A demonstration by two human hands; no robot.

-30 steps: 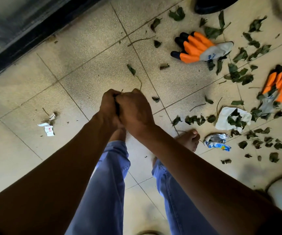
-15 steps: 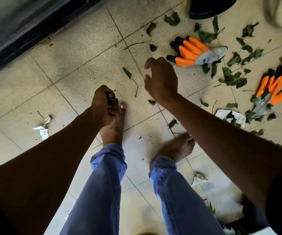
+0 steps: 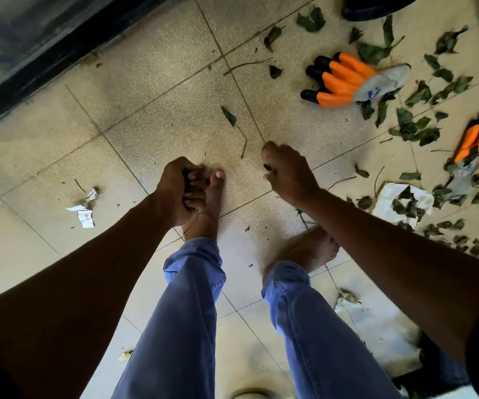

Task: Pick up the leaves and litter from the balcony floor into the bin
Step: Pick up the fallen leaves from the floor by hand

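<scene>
While our left hand point(image 3: 179, 194) clenches gathered leaves, our right hand point(image 3: 285, 175), loosely curled and seemingly empty, hangs nearest the stemmed leaf point(image 3: 229, 116), lying just up-left, stem trailing toward us.

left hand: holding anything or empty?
Holding. The left hand is fisted, fingers curled round dark leaf bits that poke out between them. How much it holds cannot be told.

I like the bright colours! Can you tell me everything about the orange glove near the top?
The orange glove lies flat on the tiled floor, empty, with no hand touching it. Its fingers are orange with black tips and point left; they look rubber-coated. The cuff is grey-white fabric with a small blue mark, pointing right. Green leaves lie against its cuff end and around it.
</scene>
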